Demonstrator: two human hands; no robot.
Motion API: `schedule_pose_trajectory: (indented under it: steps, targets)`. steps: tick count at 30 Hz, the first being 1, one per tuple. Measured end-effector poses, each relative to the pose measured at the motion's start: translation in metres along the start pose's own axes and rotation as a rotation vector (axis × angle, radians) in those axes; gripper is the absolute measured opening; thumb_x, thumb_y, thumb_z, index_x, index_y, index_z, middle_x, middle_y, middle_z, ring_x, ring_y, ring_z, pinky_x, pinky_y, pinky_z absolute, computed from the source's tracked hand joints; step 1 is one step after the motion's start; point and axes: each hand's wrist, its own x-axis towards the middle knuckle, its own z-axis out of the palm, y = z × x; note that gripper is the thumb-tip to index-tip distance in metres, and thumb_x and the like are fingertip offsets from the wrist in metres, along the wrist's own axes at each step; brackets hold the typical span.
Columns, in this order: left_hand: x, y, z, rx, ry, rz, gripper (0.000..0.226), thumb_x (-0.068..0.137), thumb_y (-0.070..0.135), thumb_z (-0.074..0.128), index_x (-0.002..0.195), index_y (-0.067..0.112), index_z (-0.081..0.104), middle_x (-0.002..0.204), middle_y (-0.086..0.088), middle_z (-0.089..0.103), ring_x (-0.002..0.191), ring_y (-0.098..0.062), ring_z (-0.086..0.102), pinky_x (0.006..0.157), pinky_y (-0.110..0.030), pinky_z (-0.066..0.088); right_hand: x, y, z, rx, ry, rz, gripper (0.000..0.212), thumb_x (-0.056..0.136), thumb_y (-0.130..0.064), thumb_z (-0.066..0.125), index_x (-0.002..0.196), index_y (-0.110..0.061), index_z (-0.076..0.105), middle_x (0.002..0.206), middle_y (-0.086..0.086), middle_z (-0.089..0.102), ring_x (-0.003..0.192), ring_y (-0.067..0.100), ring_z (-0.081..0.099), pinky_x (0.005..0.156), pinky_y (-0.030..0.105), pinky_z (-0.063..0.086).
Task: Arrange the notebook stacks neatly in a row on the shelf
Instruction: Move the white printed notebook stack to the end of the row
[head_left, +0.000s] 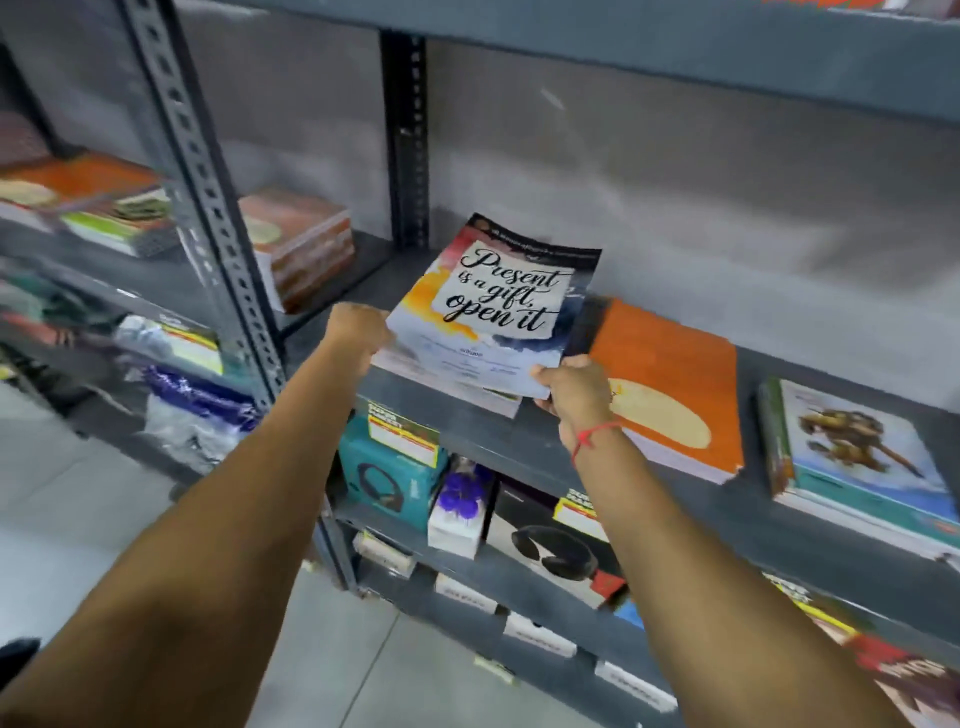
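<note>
I see the notebook stack (483, 322) at the grey shelf's (519, 441) front edge, tilted up. Its cover says "Present is a gift, open it". My left hand (358, 327) grips its left side; my right hand (574, 389) pinches the near corner. An orange stack (670, 384) lies just beside it. Open room behind.

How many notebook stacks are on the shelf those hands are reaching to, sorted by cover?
Lettered "Present is a gift" cover, held by the left hand and right hand: 1
Orange cover: 2
Cover with a brown figure: 1
Total: 4
</note>
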Motion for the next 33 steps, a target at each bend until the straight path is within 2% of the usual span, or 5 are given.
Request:
schedule_pose_trajectory:
  steps: [5,11,20,26,33]
  targets:
    - [0.023,-0.015,-0.004,-0.134,0.066,-0.026,0.030,0.084,0.000,0.051,0.111,0.000,0.063,0.120,-0.021,0.063,0.112,-0.033,0.059,0.069,-0.025,0.048,0.018,0.012,0.024,-0.316,-0.054,-0.019,0.036,0.083,-0.013,0.063,0.061,-0.013,0.035,0.065,0.002,0.038,0.057,0.019,0.047,0.079,0.042,0.052]
    - [0.032,-0.031,0.000,-0.002,0.114,0.011,0.022,0.081,0.001,0.056,0.097,0.002,0.070,0.106,-0.019,0.070,0.101,-0.031,0.064,0.069,-0.025,0.042,0.020,0.018,0.029,-0.595,-0.070,-0.010,0.033,0.084,-0.021,0.058,0.106,0.002,0.051,0.122,0.023,0.053,0.105,0.040,0.059,0.094,0.049,0.049]
    - [-0.003,0.015,0.037,0.273,0.349,0.326,0.032,0.083,-0.001,0.043,0.107,0.001,0.064,0.116,-0.025,0.059,0.110,-0.038,0.049,0.089,-0.041,0.043,-0.012,-0.012,0.006,-0.464,-0.321,0.062,0.047,0.087,-0.013,0.055,0.130,0.000,0.040,0.108,0.013,0.057,0.075,0.023,0.061,0.041,0.022,0.055]
    - [-0.089,0.090,0.130,0.162,0.263,0.627,0.030,0.078,0.001,0.045,0.092,0.002,0.071,0.099,-0.022,0.070,0.098,-0.033,0.059,0.083,-0.035,0.041,-0.004,0.000,-0.116,-0.341,-0.002,0.024,0.032,0.090,-0.010,0.047,0.119,0.002,0.053,0.120,0.025,0.061,0.055,0.008,0.069,0.045,0.018,0.050]
    - [-0.236,0.137,0.290,0.073,-0.174,0.752,0.027,0.079,-0.001,0.047,0.084,0.005,0.073,0.097,-0.021,0.073,0.093,-0.032,0.066,0.081,-0.040,0.049,-0.012,0.020,-0.314,-0.553,0.495,-0.095,0.026,0.088,-0.017,0.048,0.104,-0.003,0.064,0.118,0.021,0.064,0.112,0.037,0.058,0.085,0.035,0.046]
